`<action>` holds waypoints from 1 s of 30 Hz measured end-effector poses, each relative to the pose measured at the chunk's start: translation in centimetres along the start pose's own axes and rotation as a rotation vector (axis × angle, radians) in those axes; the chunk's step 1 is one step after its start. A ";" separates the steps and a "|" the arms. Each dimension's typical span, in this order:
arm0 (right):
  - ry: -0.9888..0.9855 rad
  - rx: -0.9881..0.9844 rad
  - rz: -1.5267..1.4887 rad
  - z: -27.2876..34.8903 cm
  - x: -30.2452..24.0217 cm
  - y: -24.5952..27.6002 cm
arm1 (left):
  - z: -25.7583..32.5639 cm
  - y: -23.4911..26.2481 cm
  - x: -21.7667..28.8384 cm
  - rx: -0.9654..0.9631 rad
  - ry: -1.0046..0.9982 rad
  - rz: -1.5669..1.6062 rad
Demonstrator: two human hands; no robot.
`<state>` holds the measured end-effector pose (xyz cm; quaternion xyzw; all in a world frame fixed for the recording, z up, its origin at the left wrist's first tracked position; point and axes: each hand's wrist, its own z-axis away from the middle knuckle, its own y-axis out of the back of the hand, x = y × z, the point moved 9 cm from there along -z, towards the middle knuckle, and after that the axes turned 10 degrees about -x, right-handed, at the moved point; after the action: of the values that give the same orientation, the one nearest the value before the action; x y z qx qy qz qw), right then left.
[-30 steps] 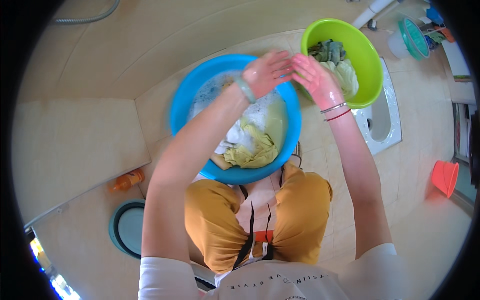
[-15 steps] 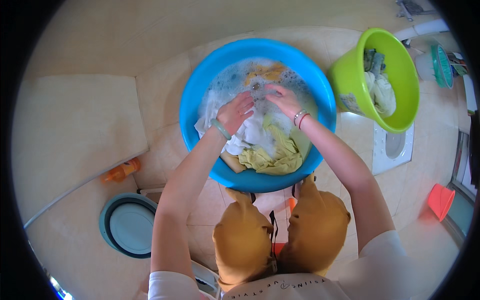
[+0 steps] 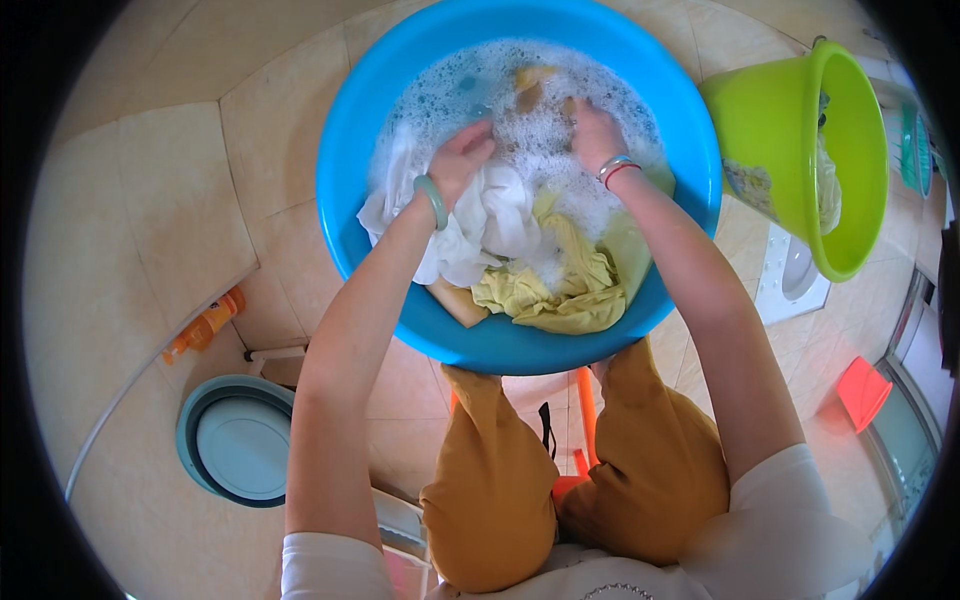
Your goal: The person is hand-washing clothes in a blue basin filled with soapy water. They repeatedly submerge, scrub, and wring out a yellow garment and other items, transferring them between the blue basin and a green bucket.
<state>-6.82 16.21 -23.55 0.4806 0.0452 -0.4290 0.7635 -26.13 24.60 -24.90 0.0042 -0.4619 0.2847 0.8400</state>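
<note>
A large blue basin [image 3: 345, 150] holds sudsy water and wet laundry. My left hand [image 3: 462, 160] dips into the foam at the left, beside a white cloth [image 3: 495, 212]; its fingertips are partly lost in the water. On the right, my right hand [image 3: 597, 138] has its fingers curled down into the suds around a bit of mustard-brown cloth [image 3: 535, 76], which mostly lies under the foam at the far side. Nearer to me, a pale yellow-green garment [image 3: 570, 290] is bunched against the near wall, with a tan wooden-looking board [image 3: 458, 302] at its left.
A lime-green bucket [image 3: 770, 130] with cloths inside leans at the right, close to a white floor fixture [image 3: 792, 275]. To the left are an orange bottle [image 3: 205, 325] and a grey-blue folding basin [image 3: 240, 450]. A red scoop-like container [image 3: 863, 393] stands at far right.
The view has shifted, so the basin appears larger and higher. My hands have gone from open above the suds down into them, and the right fingers have curled in.
</note>
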 end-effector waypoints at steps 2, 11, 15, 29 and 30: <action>-0.048 -0.083 0.041 0.5 -0.1 -1.2 | 0.9 -0.1 0.2 -0.045 -0.042 -0.431; -0.145 -0.348 0.267 3.2 3.3 -4.2 | 3.9 -7.5 2.6 -0.191 0.047 -1.521; -0.080 -0.421 0.261 3.6 4.7 -5.4 | 5.9 -7.4 3.6 -0.129 -0.221 -1.456; 0.248 0.113 0.381 14.5 -4.7 1.9 | 11.4 -8.9 4.1 -0.208 -0.376 -1.386; 0.244 -0.050 0.399 14.8 -4.9 0.2 | 11.4 -9.0 4.0 -0.206 -0.382 -1.385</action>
<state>-14.85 7.78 -13.18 0.5094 0.0520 -0.2072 0.8336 -29.01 15.88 -12.97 0.2662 -0.5165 -0.3635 0.7282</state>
